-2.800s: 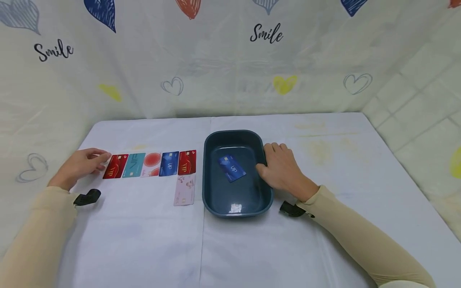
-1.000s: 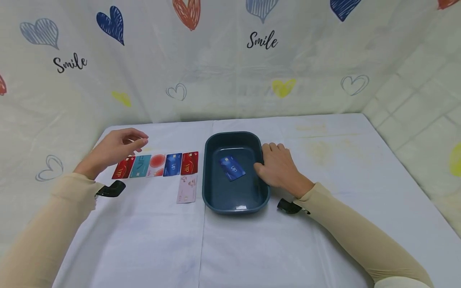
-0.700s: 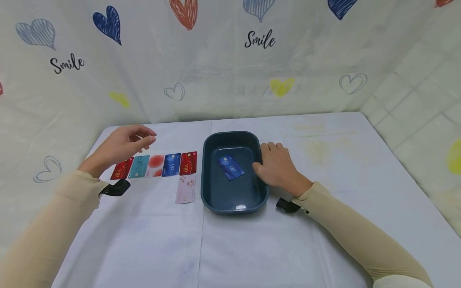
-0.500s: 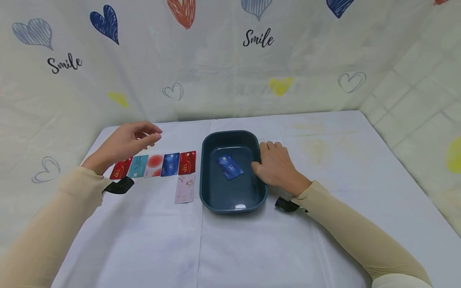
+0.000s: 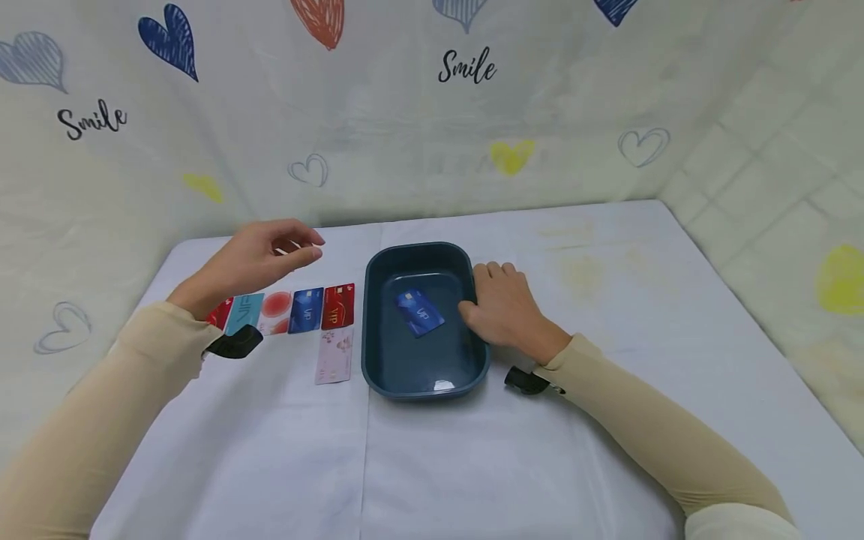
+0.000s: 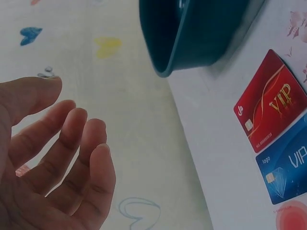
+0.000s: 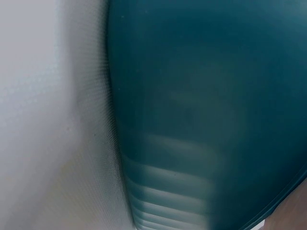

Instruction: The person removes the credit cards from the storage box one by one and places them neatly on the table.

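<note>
My left hand [image 5: 259, 255] hovers above the row of cards, its fingers loosely bent and nothing between them, as the left wrist view also shows. Below it lie a red card [image 5: 219, 311], partly hidden by the wrist, a teal card [image 5: 244, 311], a white card with red circles [image 5: 275, 311], a blue VIP card [image 5: 307, 310] and a red VIP card [image 5: 338, 306]. A pink card [image 5: 334, 356] lies just below the last one. My right hand [image 5: 506, 306] grips the right rim of a dark teal tub [image 5: 425, 379], thumb over the edge. Inside rests a blue VIP card [image 5: 420, 313].
A white cloth covers the table [image 5: 432, 465]. Behind it hangs a pale curtain [image 5: 391, 112] printed with hearts and "Smile". Black wrist cameras sit under both sleeves. The tub's outer wall [image 7: 201, 96] fills most of the right wrist view.
From beside the left end of the row, my left hand has risen and moved right over the cards. My right hand stays on the tub. The whole view has shifted slightly.
</note>
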`<action>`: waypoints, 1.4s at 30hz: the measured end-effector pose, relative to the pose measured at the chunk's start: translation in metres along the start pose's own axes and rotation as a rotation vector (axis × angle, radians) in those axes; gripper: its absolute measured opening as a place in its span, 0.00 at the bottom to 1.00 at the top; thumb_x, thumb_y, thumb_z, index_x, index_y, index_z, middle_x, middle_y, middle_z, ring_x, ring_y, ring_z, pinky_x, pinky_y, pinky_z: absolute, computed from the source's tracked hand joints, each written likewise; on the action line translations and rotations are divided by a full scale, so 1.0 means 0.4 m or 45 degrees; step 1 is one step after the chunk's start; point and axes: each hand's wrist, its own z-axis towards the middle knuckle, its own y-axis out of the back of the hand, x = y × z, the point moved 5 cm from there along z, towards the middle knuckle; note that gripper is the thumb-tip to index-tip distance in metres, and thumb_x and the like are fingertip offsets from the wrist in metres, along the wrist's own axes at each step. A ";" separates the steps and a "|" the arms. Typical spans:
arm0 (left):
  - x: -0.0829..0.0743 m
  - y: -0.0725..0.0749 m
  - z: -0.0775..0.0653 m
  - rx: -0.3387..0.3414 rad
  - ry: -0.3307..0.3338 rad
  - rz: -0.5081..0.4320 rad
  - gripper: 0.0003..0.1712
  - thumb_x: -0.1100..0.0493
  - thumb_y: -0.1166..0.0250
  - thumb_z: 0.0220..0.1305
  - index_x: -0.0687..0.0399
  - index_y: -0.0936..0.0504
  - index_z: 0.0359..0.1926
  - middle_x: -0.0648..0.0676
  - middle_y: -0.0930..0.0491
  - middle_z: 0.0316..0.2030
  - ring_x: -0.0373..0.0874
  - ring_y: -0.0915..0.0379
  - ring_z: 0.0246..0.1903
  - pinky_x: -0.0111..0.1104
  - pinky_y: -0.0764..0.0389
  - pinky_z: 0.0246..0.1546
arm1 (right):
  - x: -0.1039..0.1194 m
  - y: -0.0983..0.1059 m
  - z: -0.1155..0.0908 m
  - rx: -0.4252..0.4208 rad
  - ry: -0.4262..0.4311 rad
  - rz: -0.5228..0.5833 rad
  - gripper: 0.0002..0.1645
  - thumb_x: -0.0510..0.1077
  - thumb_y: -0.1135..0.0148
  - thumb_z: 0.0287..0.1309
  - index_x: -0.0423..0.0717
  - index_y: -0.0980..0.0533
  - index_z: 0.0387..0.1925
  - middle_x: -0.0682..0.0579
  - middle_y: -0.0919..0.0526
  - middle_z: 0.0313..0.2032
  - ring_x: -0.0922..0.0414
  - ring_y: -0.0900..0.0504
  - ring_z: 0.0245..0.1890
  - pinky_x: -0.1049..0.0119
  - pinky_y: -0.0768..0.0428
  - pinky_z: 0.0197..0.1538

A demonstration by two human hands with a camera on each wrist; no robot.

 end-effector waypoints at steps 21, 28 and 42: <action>-0.116 -0.072 0.080 0.044 -0.154 -0.097 0.16 0.48 0.36 0.72 0.44 0.17 0.57 0.53 0.15 0.52 0.51 0.17 0.52 0.48 0.14 0.54 | 0.004 0.003 0.002 -0.015 0.013 0.001 0.16 0.50 0.49 0.62 0.41 0.30 0.39 0.45 0.28 0.36 0.45 0.34 0.38 0.54 0.35 0.42; -0.140 -0.111 0.104 0.054 -0.219 -0.159 0.16 0.50 0.35 0.72 0.48 0.16 0.57 0.55 0.14 0.51 0.51 0.16 0.51 0.49 0.14 0.55 | 0.004 0.006 -0.002 -0.007 0.002 -0.005 0.16 0.50 0.49 0.62 0.40 0.30 0.40 0.45 0.28 0.36 0.45 0.34 0.39 0.54 0.35 0.42; -0.135 -0.176 0.138 0.044 -0.195 -0.250 0.18 0.48 0.35 0.72 0.50 0.16 0.57 0.53 0.15 0.54 0.51 0.18 0.55 0.48 0.15 0.58 | 0.005 0.005 0.001 -0.002 0.004 0.000 0.18 0.51 0.49 0.63 0.38 0.29 0.42 0.44 0.27 0.37 0.44 0.33 0.40 0.52 0.33 0.44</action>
